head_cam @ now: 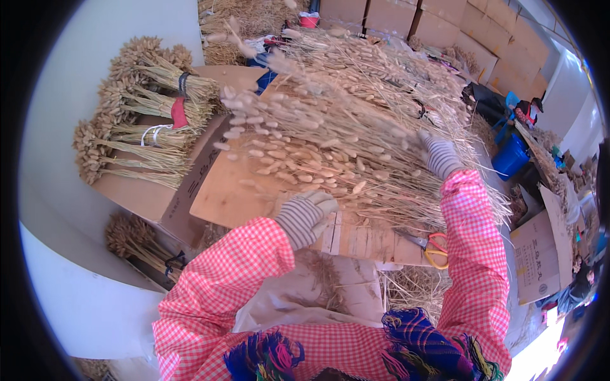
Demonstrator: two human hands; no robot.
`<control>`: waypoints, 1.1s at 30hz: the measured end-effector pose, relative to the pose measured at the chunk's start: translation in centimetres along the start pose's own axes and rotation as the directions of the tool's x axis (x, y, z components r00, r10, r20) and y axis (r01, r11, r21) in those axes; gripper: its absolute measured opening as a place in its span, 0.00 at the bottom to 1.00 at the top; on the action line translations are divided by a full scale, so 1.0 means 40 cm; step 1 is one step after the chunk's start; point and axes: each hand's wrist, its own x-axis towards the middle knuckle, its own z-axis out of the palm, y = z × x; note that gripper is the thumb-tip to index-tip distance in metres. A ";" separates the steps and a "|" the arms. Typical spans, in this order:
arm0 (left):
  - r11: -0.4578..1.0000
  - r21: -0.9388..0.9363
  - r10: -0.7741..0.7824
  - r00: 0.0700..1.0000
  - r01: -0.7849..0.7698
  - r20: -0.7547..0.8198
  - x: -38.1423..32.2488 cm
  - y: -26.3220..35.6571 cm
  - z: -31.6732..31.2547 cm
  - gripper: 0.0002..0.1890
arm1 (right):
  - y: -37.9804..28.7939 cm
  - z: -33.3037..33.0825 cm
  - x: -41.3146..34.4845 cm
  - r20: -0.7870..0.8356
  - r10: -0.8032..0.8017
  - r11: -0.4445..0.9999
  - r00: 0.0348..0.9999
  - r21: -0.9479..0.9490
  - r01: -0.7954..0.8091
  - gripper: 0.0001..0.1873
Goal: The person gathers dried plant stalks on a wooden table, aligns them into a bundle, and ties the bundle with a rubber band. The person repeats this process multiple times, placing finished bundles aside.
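Both of my hands wear striped knit gloves. My left hand (307, 218) is at the near edge of the wooden table (221, 190), just below the fluffy heads of the dried bunny-tail grass (305, 157); whether its fingers hold anything cannot be made out. Over the stems on the right lies my right hand (441, 152), its fingers partly hidden and blurred among them, so its grip is unclear. The grass is spread in a thick layer, heads to the left, and some upper heads are blurred. Scissors (429, 245) with red and yellow handles rest near the table's front edge.
Tied grass bundles (167, 128) lie on a cardboard box (190, 190) at left, with another bundle (143, 243) below. A blue bucket (511, 156) and an open carton (538, 257) stand at right. A person (528, 112) is farther off. Stacked cartons (500, 52) line the back.
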 end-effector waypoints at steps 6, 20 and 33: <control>0.998 -0.054 -0.024 0.996 0.028 0.087 0.004 -0.002 0.057 0.15 | -0.110 0.107 -0.104 -0.220 -0.188 0.981 0.957 -0.095 0.171 0.28; 0.998 -0.067 0.011 0.991 -0.002 0.136 0.026 0.024 0.097 0.19 | 0.016 0.135 0.043 -0.211 0.093 0.985 0.973 -0.122 -0.121 0.32; 0.998 -0.017 -0.065 0.989 0.068 0.133 0.025 0.055 0.151 0.17 | 0.034 0.034 -0.074 0.104 -0.115 0.962 0.988 -0.235 0.136 0.33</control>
